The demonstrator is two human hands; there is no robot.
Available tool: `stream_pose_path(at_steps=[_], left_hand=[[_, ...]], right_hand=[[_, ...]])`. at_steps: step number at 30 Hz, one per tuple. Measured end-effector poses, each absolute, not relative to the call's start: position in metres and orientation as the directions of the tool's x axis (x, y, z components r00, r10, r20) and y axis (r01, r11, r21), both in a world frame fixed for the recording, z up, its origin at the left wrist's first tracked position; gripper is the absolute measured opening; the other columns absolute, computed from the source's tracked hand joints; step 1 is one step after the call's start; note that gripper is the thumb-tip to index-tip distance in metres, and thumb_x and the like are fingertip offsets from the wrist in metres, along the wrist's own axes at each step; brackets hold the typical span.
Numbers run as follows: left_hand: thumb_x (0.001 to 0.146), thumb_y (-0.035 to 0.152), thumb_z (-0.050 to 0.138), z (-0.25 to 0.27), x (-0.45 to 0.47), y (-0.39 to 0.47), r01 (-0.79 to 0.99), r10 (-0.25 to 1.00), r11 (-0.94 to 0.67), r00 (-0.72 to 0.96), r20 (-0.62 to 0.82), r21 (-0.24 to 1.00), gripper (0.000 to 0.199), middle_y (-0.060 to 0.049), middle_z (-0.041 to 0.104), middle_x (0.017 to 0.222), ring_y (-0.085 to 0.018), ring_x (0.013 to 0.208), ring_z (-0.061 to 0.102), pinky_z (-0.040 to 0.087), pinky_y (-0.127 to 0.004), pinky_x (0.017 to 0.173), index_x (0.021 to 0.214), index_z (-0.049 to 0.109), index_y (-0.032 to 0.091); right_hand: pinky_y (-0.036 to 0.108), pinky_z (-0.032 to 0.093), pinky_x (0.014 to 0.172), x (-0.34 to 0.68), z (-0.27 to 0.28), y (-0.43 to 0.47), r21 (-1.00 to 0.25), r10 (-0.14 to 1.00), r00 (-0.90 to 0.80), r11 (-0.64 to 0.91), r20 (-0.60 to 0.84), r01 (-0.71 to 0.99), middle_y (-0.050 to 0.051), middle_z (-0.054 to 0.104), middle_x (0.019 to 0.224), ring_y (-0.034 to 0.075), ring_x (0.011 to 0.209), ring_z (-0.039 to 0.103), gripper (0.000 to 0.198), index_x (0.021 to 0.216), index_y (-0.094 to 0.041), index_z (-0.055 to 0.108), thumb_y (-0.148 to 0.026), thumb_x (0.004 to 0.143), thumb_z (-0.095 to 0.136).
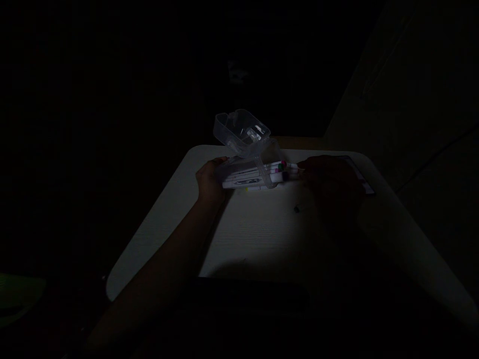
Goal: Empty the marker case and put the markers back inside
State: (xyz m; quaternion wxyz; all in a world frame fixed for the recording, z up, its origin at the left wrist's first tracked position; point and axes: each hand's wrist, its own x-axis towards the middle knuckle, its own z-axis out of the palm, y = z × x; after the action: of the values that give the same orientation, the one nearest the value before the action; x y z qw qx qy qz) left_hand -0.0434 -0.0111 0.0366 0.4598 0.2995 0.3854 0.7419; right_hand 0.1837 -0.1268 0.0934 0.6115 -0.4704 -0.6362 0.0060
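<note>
A clear plastic case (243, 130) with its lid raised is held above the table, tilted with its open end to the right. My left hand (210, 180) is closed around its left end. Several white marker pens (249, 175) lie inside, their pink, green and dark ends poking out at the right. My right hand (329, 174), deep in shadow, is at that open end. Its fingertips appear closed on pale pens (294, 169) there, though the dark hides most of the fingers. A yellow-ended pen (252, 189) shows beneath the case.
The pale table (247, 229) has rounded corners and is mostly in shadow. A flat, light-edged object (361, 177) lies beyond my right hand. A small dark piece (297, 209) is on the tabletop. Something green (20, 294) shows at lower left.
</note>
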Motion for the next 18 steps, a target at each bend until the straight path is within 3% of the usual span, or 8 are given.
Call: stream_pose_path(at_steps=[7, 11, 15, 18], left_hand=[[0.062, 0.04, 0.075, 0.039, -0.042, -0.014, -0.464, 0.908, -0.255, -0.417, 0.044, 0.848, 0.024, -0.005, 0.073, 0.076, -0.021, 0.072, 0.07, 0.056, -0.029, 0.064, 0.072, 0.069, 0.019], [0.063, 0.041, 0.076, 0.038, -0.043, -0.012, -0.483, 0.92, -0.234, -0.391, 0.032, 0.843, 0.026, -0.005, 0.072, 0.075, -0.02, 0.069, 0.069, 0.056, -0.028, 0.063, 0.073, 0.068, 0.018], [0.063, 0.039, 0.075, 0.037, -0.042, -0.011, -0.509, 0.919, -0.238, -0.394, 0.022, 0.827, 0.023, -0.005, 0.072, 0.075, -0.019, 0.069, 0.069, 0.056, -0.027, 0.064, 0.072, 0.069, 0.019], [0.063, 0.041, 0.073, 0.037, -0.042, -0.012, -0.488, 0.91, -0.252, -0.412, 0.034, 0.835, 0.024, -0.006, 0.073, 0.078, -0.02, 0.072, 0.07, 0.057, -0.028, 0.065, 0.072, 0.068, 0.019]], right_hand=[[0.028, 0.064, 0.071, 0.187, 0.093, -0.127, -0.574, 0.59, 0.178, 0.597, 0.788, 0.561, 0.003, 0.083, 0.097, 0.016, 0.084, 0.078, 0.018, 0.098, -0.023, 0.079, -0.034, 0.098, 0.065], [0.032, 0.065, 0.078, 0.188, 0.095, -0.126, -0.581, 0.589, 0.166, 0.635, 0.79, 0.51, 0.005, 0.084, 0.098, 0.018, 0.09, 0.079, 0.022, 0.095, -0.021, 0.078, -0.037, 0.1, 0.063], [0.036, 0.065, 0.081, 0.199, 0.093, -0.119, -0.672, 0.696, 0.201, 0.51, 0.689, 0.536, 0.008, 0.083, 0.105, 0.02, 0.092, 0.079, 0.029, 0.106, -0.02, 0.076, -0.041, 0.104, 0.057], [0.035, 0.064, 0.079, 0.212, 0.085, -0.105, -0.688, 0.795, 0.147, 0.398, 0.589, 0.606, 0.009, 0.082, 0.109, 0.022, 0.096, 0.079, 0.027, 0.112, -0.02, 0.076, -0.033, 0.104, 0.054]])
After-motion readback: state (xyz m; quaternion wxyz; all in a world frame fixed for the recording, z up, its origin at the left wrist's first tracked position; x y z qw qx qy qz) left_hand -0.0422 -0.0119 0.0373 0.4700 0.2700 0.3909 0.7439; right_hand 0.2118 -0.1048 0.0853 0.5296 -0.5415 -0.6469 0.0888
